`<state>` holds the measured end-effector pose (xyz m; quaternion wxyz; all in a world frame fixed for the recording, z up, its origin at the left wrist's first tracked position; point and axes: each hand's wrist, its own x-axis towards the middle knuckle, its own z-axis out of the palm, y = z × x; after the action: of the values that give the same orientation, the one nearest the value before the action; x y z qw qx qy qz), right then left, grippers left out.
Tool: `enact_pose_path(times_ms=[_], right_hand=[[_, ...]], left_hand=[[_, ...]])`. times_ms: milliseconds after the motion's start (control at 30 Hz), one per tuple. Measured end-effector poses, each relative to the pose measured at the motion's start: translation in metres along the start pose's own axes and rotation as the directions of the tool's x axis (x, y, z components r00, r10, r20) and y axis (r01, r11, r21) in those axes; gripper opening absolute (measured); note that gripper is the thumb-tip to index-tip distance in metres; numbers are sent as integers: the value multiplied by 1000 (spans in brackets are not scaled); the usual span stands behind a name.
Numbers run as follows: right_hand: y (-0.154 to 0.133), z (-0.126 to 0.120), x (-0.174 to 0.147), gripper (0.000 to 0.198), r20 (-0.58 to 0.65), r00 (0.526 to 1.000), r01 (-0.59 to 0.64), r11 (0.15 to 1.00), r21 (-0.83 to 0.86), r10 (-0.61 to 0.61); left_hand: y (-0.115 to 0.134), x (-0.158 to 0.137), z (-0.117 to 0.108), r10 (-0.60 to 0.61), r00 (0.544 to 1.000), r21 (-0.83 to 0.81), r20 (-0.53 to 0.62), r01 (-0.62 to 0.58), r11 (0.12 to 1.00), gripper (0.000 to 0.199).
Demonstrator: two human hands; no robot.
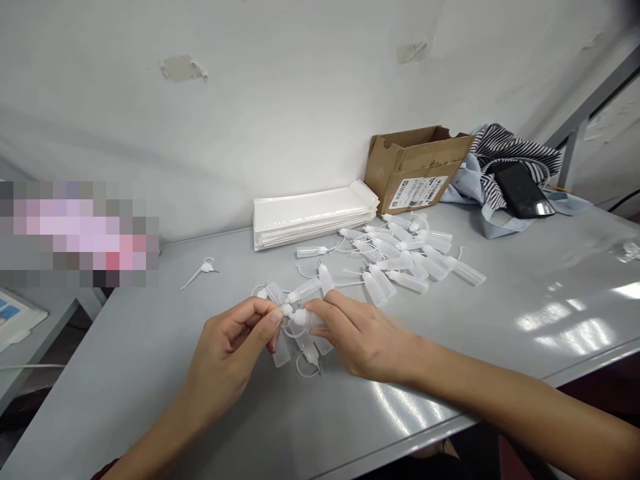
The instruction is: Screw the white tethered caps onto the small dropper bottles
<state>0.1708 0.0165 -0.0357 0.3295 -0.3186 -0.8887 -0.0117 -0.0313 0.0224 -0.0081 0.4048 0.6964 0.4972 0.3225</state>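
Between my hands is a small translucent squeeze bottle [314,319] with a white top. The fingers of my right hand [367,333] wrap around its body, with the neck pointing left. My left hand [240,340] pinches a small white cap [287,310] at the neck end; whether the cap is seated on the tip cannot be made out. Just under and around my fingers lie several similar bottles, one of them a bottle [283,350] below my left fingertips. Another bottle [326,279] with a thin metal tip lies just beyond my right hand.
A pile of similar bottles [415,263] lies at the right, below a cardboard box [420,170]. White padded envelopes [313,213] are stacked by the wall. A loose white cap with a strap [207,268] lies at left. A black phone [523,190] rests on striped cloth [515,147].
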Motion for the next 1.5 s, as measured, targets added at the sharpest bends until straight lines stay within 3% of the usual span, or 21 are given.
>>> enact_pose_path(times_ms=[400, 633, 1033, 1500], right_hand=[[2, -1, 0, 25, -24, 1000, -11, 1000, 22, 11], [1, -6, 3, 25, -23, 1000, -10, 1000, -9, 9], [1, -6, 2, 25, -9, 999, 33, 997, -64, -34], [0, -3, 0, 26, -45, 999, 30, 999, -19, -31]], left_hand=[[0, 1, 2, -49, 999, 0, 2, 49, 999, 36], [-2, 1, -1, -95, 995, -185, 42, 101, 977, 43], [1, 1, 0, -42, 998, 0, 49, 42, 999, 41], [1, -1, -3, 71, 985, 32, 160, -77, 997, 31]])
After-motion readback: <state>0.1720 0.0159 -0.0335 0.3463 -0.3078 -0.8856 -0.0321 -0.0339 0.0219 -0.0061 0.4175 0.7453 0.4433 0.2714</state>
